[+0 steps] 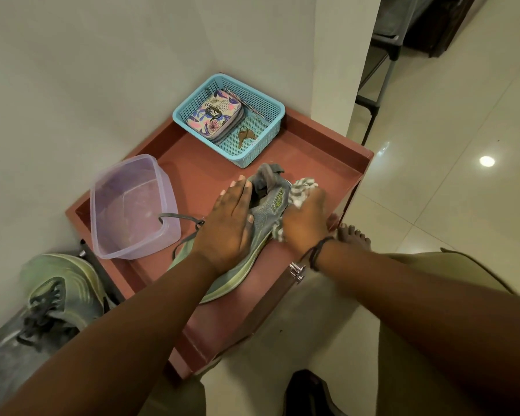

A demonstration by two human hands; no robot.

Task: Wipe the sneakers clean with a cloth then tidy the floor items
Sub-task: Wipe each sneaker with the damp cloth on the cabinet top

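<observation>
One grey-green sneaker (261, 219) lies heel toward one o'clock, left hand (228, 226) flat on it, right hand (305, 220) gripping striped cloth (302, 190).

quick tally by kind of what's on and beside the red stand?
Sneakers: 2, one on the stand, one lower left
Cloths: 1
Clear tubs: 1
Blue baskets: 1
Floral pouches: 1
Key bunches: 1
Total: 7

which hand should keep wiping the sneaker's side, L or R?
Right. The right hand already grips the striped cloth against the sneaker. The left hand lies flat on its upper, steadying it.
</observation>
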